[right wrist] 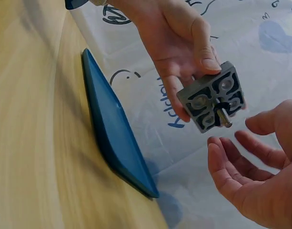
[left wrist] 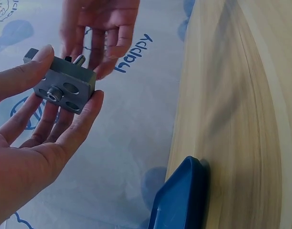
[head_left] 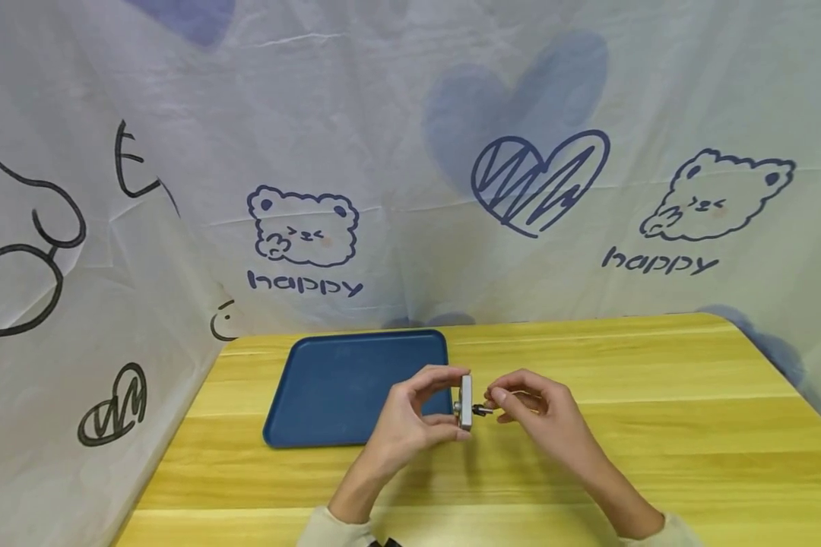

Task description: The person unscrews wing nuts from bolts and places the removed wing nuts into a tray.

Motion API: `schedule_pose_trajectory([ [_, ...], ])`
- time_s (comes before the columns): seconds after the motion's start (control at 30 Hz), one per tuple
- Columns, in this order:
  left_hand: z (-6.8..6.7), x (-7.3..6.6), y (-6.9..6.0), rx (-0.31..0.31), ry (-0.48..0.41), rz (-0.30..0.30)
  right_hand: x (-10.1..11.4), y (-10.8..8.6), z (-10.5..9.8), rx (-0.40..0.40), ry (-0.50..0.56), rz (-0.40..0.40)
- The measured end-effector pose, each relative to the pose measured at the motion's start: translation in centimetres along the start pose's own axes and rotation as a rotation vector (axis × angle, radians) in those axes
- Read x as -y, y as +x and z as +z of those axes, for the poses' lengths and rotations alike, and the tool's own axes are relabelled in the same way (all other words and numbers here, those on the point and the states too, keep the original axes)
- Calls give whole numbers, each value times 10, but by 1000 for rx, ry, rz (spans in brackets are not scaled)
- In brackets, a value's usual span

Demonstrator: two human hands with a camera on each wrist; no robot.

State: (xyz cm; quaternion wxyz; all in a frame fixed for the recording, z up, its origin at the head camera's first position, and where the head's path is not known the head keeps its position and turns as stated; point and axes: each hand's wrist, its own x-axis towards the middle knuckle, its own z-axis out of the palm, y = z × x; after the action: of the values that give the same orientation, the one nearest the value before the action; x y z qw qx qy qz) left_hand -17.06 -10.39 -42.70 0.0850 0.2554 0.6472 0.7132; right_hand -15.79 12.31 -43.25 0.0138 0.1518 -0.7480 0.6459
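My left hand (head_left: 413,418) grips a small grey metal block (right wrist: 203,93) by its edges, upright over the table. A bolt (right wrist: 225,118) passes through the block's middle. Its round socket head (left wrist: 54,94) shows on one face, and the threaded end sticks out of the other, towards the right hand. A dark ring-like part (right wrist: 223,105) sits round the shank against the recessed face. Close to the threaded end, my right hand (head_left: 543,403) has its fingers loosely bent. In the right wrist view they stand apart from the bolt and hold nothing visible.
A blue tray (head_left: 342,380) lies on the wood-grain table (head_left: 657,395), behind and left of the hands. White cloth (head_left: 410,152) printed with bears and hearts hangs behind the table and along its sides.
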Motion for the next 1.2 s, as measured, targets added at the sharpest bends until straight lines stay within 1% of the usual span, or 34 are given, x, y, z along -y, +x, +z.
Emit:
schedule_pose_trajectory([
  [0.1,1,1,0,8,-1,2,-4,1,-1,17,62,93],
  [0.2,2,1,1,15,4,1,-8,2,-3,53,114,159],
  [0.3,3,2,0,19,7,0,-9,1,-3,107,145,195],
  [0.43,5,3,0,23,18,-2,-8,-1,0,148,161,218],
  [0.6,6,4,0,24,40,2,-9,-1,3,165,181,207],
  [0.8,7,4,1,31,43,4,-9,-2,4,139,174,186],
  [0.93,7,4,1,16,37,-9,-9,-2,6,110,157,149],
  [1.07,6,2,0,-2,13,-29,-7,-2,8,89,152,107],
  [1.2,4,1,0,-5,-10,-37,-6,-3,11,65,111,51],
])
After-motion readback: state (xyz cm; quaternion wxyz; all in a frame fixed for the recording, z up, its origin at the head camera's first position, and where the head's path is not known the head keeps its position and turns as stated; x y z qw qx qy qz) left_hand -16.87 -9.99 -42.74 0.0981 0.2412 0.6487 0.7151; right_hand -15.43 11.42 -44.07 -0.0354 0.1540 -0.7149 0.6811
